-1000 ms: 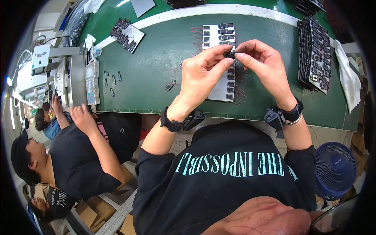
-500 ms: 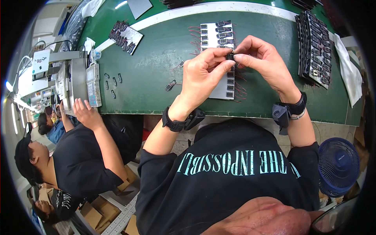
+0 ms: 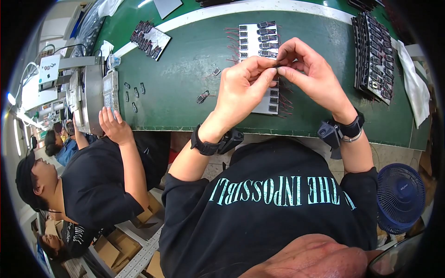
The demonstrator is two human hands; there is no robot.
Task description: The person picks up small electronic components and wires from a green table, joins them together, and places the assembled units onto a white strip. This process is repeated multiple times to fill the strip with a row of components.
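My left hand (image 3: 242, 85) and my right hand (image 3: 308, 72) meet fingertip to fingertip, each in a pinch on one small black part (image 3: 277, 66). Fingers cover most of this part, so its exact kind is unclear. Beneath the hands lies a white board (image 3: 252, 44), carrying rows of small black rectangular modules with thin red wires at its edges. My left hand hides part of the board. To the left of that hand, a loose black module with wires (image 3: 202, 97) and a smaller silver-framed piece (image 3: 216, 72) rest on the green table.
Another board of modules (image 3: 160, 42) lies far left, near several loose black pieces (image 3: 136, 92). Stacked loaded boards (image 3: 374, 60) stand at the right beside a white cloth (image 3: 414, 85). A co-worker's hand (image 3: 116, 127) is by a keypad machine (image 3: 110, 90). A blue fan (image 3: 401, 197) stands lower right.
My hands stay together and the black part has turned, showing less of itself between the fingertips. The co-worker's hand has moved down and right, near the table edge.
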